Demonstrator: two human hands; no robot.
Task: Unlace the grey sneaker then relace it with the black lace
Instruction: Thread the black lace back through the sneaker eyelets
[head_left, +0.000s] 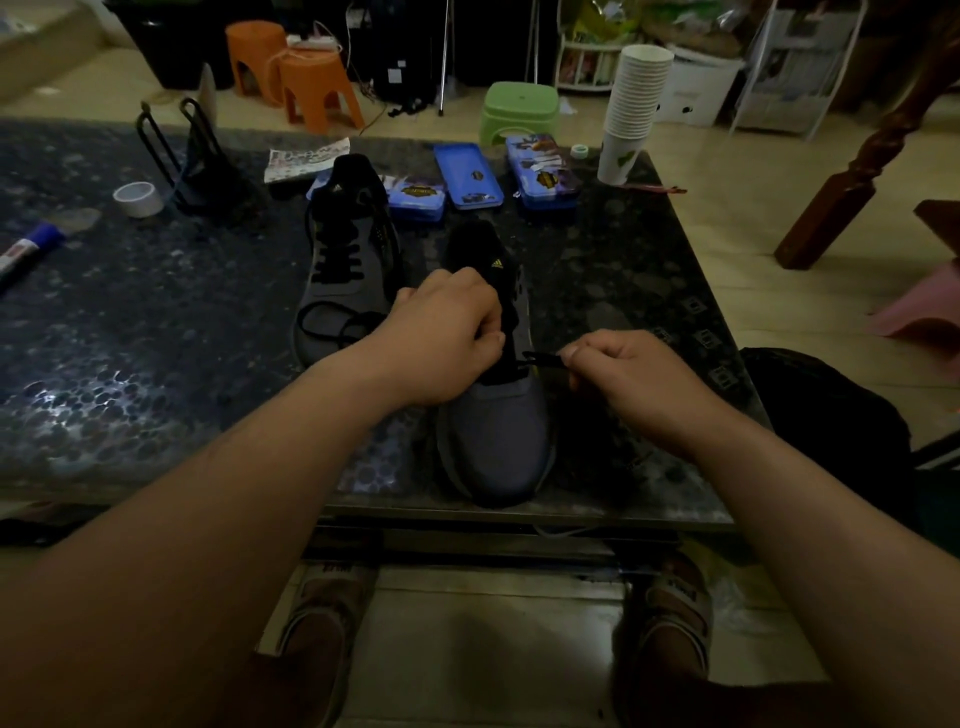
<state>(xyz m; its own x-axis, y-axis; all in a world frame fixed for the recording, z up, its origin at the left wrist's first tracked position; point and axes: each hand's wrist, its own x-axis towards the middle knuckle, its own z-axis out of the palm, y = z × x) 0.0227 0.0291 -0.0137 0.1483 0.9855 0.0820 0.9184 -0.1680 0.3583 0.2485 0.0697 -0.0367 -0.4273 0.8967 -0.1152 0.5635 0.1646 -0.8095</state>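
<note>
Our left hand (447, 338) grips the sneaker (498, 431) beneath it. Just right, our right hand (628, 374) pinches the lace (540, 357). The lace seems limp and light, so we would hold near its tip.

Bare table (597, 270) right of the grey sneaker (498, 431); 1 laced sneaker (348, 260) close left, 3 tins (467, 174) behind.

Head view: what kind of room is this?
Likely a home living room: orange plastic stools and a green plastic stool on the tiled floor, plus a stack of white paper cups.
</note>
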